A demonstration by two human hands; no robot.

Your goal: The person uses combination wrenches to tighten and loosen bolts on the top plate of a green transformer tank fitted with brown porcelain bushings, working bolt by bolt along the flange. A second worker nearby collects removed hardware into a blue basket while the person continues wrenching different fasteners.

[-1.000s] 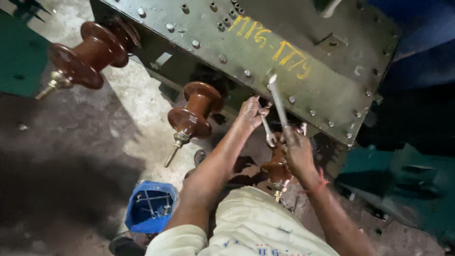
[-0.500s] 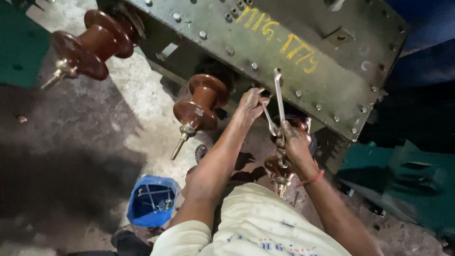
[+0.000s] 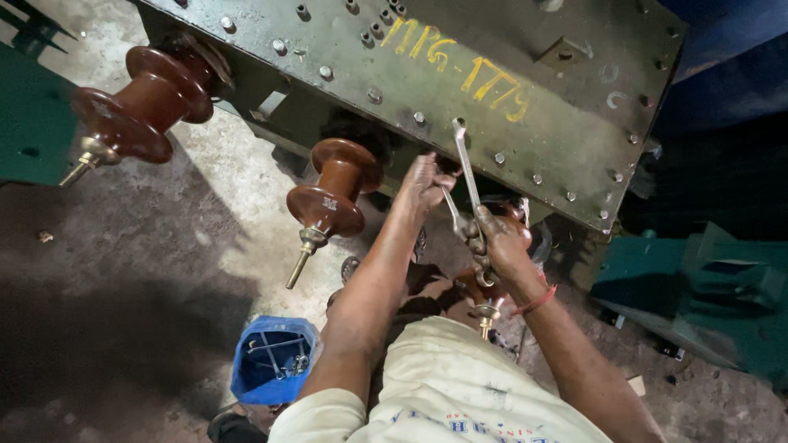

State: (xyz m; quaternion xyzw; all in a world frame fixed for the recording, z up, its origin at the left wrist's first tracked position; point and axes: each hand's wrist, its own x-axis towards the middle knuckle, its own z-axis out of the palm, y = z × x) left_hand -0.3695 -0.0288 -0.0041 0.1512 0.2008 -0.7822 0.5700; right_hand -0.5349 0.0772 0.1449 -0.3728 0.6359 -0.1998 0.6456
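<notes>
Olive-green riveted steel tank, tilted across the upper half of the frame, yellow painted marks on its face. Grey concrete floor below and to the left, stained dark at lower left. Teal metal frame at right centre. Three brown glazed ceramic insulators with brass studs along the tank's lower edge: one at upper left, one at centre, a third at lower centre, mostly hidden behind the right hand. Blue plastic tub at lower left of centre, on the floor, small metal tools inside. Left hand, at centre, grip clenched against the tank's edge; whatever lies inside it too hidden to tell. Right hand, red thread at the wrist, grip clenched on two long silver steel spanners, upright, heads near the tank's lower edge, just right of the left hand.
</notes>
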